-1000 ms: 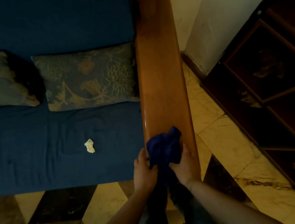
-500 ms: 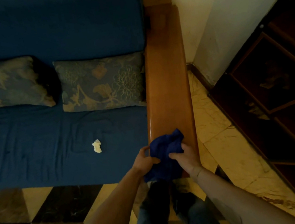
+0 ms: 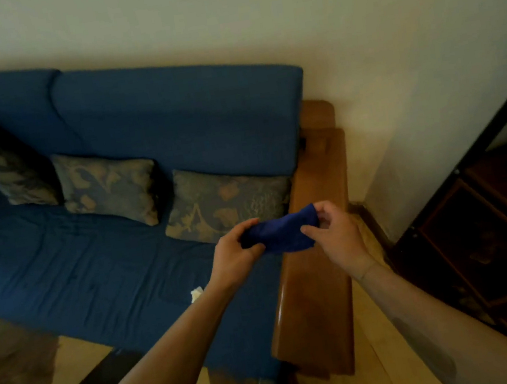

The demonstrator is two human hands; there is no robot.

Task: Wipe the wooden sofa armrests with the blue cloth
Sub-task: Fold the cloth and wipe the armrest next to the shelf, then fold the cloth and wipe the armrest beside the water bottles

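Note:
The blue cloth (image 3: 284, 232) is bunched and stretched between both hands, held in the air above the inner edge of the wooden sofa armrest (image 3: 319, 299). My left hand (image 3: 234, 253) pinches its left end, and my right hand (image 3: 336, 235) pinches its right end. The cloth does not touch the wood. The armrest is a long, glossy brown plank running from the near corner back to the wall, on the right side of the blue sofa (image 3: 100, 272).
Three patterned cushions (image 3: 228, 208) lean against the sofa back. A small white crumpled scrap (image 3: 197, 294) lies on the seat by my left wrist. A dark wooden cabinet (image 3: 495, 255) stands to the right, across a narrow strip of tiled floor (image 3: 379, 353).
Both hands have lifted the cloth off the armrest's near end and pulled it out between them. The view has tilted upward, now showing the sofa back and wall.

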